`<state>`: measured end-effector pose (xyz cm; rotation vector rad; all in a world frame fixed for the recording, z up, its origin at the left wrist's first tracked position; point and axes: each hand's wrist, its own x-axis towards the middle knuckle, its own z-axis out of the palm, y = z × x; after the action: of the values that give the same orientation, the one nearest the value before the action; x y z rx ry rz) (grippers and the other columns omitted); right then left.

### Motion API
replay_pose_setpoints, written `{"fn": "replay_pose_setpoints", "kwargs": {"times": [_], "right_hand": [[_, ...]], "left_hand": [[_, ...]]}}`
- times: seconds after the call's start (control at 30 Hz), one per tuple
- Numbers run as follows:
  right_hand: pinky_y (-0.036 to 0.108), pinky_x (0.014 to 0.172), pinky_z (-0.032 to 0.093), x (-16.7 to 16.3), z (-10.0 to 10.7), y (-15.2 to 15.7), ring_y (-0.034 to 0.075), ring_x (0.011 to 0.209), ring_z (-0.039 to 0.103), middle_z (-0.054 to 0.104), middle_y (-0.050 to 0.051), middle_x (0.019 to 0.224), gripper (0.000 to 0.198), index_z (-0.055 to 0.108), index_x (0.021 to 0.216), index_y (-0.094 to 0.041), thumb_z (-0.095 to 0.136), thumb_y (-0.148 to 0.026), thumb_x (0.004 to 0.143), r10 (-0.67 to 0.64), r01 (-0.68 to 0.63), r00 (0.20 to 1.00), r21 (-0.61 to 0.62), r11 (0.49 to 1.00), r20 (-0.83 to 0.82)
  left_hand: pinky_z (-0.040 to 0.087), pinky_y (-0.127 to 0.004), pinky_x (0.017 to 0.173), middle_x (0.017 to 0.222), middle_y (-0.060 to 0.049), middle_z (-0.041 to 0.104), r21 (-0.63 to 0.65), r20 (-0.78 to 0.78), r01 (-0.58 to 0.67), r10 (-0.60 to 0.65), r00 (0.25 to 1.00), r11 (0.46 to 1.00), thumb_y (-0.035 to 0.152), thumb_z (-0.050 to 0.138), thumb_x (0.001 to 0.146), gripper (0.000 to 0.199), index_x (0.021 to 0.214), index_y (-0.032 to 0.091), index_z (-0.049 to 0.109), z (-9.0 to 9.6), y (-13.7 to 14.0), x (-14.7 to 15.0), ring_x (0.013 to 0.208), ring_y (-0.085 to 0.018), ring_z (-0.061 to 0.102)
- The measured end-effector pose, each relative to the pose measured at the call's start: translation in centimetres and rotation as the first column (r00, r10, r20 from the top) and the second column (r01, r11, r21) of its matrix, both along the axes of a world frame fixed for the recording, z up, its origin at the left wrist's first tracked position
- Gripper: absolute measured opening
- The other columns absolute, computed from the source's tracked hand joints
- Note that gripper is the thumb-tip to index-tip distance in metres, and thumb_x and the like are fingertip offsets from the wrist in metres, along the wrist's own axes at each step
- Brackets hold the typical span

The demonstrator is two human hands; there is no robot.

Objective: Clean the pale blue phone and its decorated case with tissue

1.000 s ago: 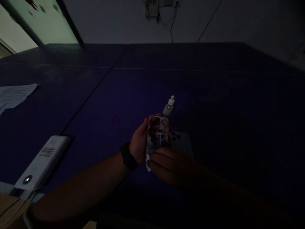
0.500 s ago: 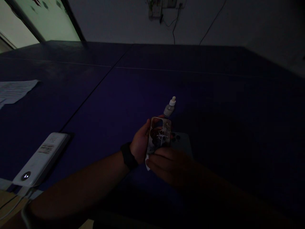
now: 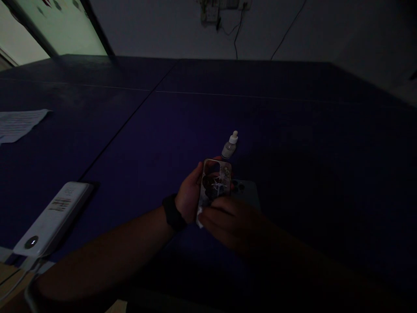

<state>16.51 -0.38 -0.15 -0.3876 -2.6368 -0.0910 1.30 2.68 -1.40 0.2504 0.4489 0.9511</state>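
Observation:
My left hand [image 3: 190, 191], with a dark watch on its wrist, grips a patterned phone case [image 3: 217, 176] by its side and back. The case has a large camera cutout at its top end, through which fingers show. Over its lower end my right hand [image 3: 228, 219] is closed, pressing a small white tissue [image 3: 200, 217] against the lower left corner; the rest of the tissue is hidden by the fingers. Just right of the case lies a phone [image 3: 249, 193], camera side up, partly covered by my right hand. A dropper bottle [image 3: 229, 146] with a white cap is just beyond the case.
A white power bank [image 3: 54, 219] with a lit round display and plugged-in cables lies at the left on the dark blue table [image 3: 156, 130]. Printed paper sheets [image 3: 21, 124] rest at the far left. Cords [image 3: 237, 37] hang down the wall behind.
The whole view has shifted slightly. My right hand stays on the lower end of the case with the tissue, and my left hand keeps its hold.

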Motion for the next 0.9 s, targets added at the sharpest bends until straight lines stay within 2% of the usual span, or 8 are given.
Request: {"fn": "replay_pose_setpoints", "kwargs": {"times": [0.07, 0.13, 0.3, 0.4, 0.53, 0.67, 0.8, 0.9], "right_hand": [[0.03, 0.06, 0.045, 0.1, 0.1, -0.2, 0.016, 0.068, 0.053, 0.068, 0.003, 0.08, 0.028, 0.069, 0.082, -0.016, 0.048, -0.009, 0.1, 0.043, -0.042, 0.998, -0.025, 0.999, 0.051], [0.031, 0.066, 0.05, 0.4, -0.1, 0.0, 0.016, 0.074, 0.057, 0.07, 0.005, 0.087, 0.024, 0.069, 0.09, -0.014, 0.048, -0.01, 0.1, 0.019, -0.019, 1.0, 0.008, 1.0, -0.015], [0.039, 0.084, 0.055, 1.0, -1.0, 1.6, 0.022, 0.095, 0.062, 0.07, 0.01, 0.098, 0.02, 0.065, 0.114, -0.01, 0.054, -0.009, 0.097, -0.186, 0.196, 0.936, 0.003, 0.981, -0.299], [0.039, 0.087, 0.055, 0.7, -1.0, 1.8, 0.023, 0.097, 0.062, 0.071, 0.012, 0.101, 0.022, 0.067, 0.114, -0.008, 0.051, -0.009, 0.099, -0.238, 0.253, 0.935, 0.022, 0.967, -0.263], [0.033, 0.09, 0.055, 0.4, -0.4, 1.4, 0.022, 0.092, 0.062, 0.072, 0.01, 0.098, 0.028, 0.071, 0.109, -0.007, 0.043, -0.011, 0.103, -0.194, 0.211, 0.97, 0.116, 0.97, -0.147], [0.034, 0.086, 0.055, 0.3, -0.2, 1.3, 0.022, 0.091, 0.063, 0.073, 0.01, 0.1, 0.029, 0.069, 0.114, -0.007, 0.042, -0.016, 0.105, -0.306, 0.328, 0.936, 0.118, 0.937, -0.171], [0.032, 0.083, 0.056, 0.3, -0.1, 1.3, 0.019, 0.084, 0.064, 0.075, 0.005, 0.097, 0.027, 0.071, 0.107, -0.013, 0.044, -0.014, 0.104, -0.227, 0.243, 0.965, 0.13, 0.961, -0.128], [0.032, 0.08, 0.055, 1.1, 0.2, 1.9, 0.019, 0.086, 0.065, 0.074, 0.005, 0.095, 0.017, 0.069, 0.105, -0.014, 0.052, -0.012, 0.1, -0.216, 0.242, 0.947, 0.087, 0.966, -0.237]], "left_hand": [[0.052, -0.036, 0.076, 0.112, -0.007, 0.07, 0.02, -0.019, 0.018, -0.018, 1.0, 1.0, 0.051, 0.039, 0.102, 0.047, 0.138, 0.028, 0.055, 0.1, 0.0, 0.0, 0.086, -0.022, 0.07], [0.052, -0.035, 0.078, 0.107, -0.007, 0.071, 0.024, -0.021, 0.018, -0.017, 1.0, 1.0, 0.052, 0.038, 0.102, 0.047, 0.135, 0.026, 0.057, 0.2, -0.1, 0.1, 0.086, -0.021, 0.07], [0.051, -0.03, 0.084, 0.106, -0.008, 0.071, 0.021, -0.001, -0.028, 0.028, 1.0, 0.999, 0.046, 0.04, 0.103, 0.042, 0.126, 0.019, 0.063, 0.4, -0.2, 0.4, 0.088, -0.017, 0.068], [0.05, -0.028, 0.081, 0.102, -0.007, 0.071, 0.06, -0.019, -0.037, 0.038, 0.999, 0.998, 0.044, 0.043, 0.102, 0.039, 0.122, 0.019, 0.065, 0.2, -0.2, 0.5, 0.085, -0.016, 0.068], [0.05, -0.028, 0.085, 0.104, -0.006, 0.071, 0.092, -0.054, -0.024, 0.029, 0.998, 0.995, 0.045, 0.046, 0.102, 0.038, 0.123, 0.02, 0.065, -0.2, -0.3, 0.5, 0.085, -0.015, 0.068], [0.051, -0.028, 0.082, 0.105, -0.006, 0.071, 0.121, -0.043, -0.01, 0.016, 0.999, 0.993, 0.045, 0.044, 0.103, 0.038, 0.121, 0.02, 0.065, -0.2, -0.4, 0.6, 0.086, -0.015, 0.069], [0.051, -0.026, 0.083, 0.105, -0.007, 0.072, 0.118, -0.079, -0.001, 0.011, 0.997, 0.993, 0.045, 0.046, 0.102, 0.039, 0.124, 0.019, 0.065, -0.1, -0.5, 0.5, 0.09, -0.016, 0.069], [0.052, -0.027, 0.08, 0.103, -0.006, 0.072, 0.13, -0.09, -0.016, 0.028, 0.996, 0.991, 0.045, 0.046, 0.101, 0.04, 0.126, 0.02, 0.063, -0.1, -0.5, 0.3, 0.087, -0.016, 0.069]]}}
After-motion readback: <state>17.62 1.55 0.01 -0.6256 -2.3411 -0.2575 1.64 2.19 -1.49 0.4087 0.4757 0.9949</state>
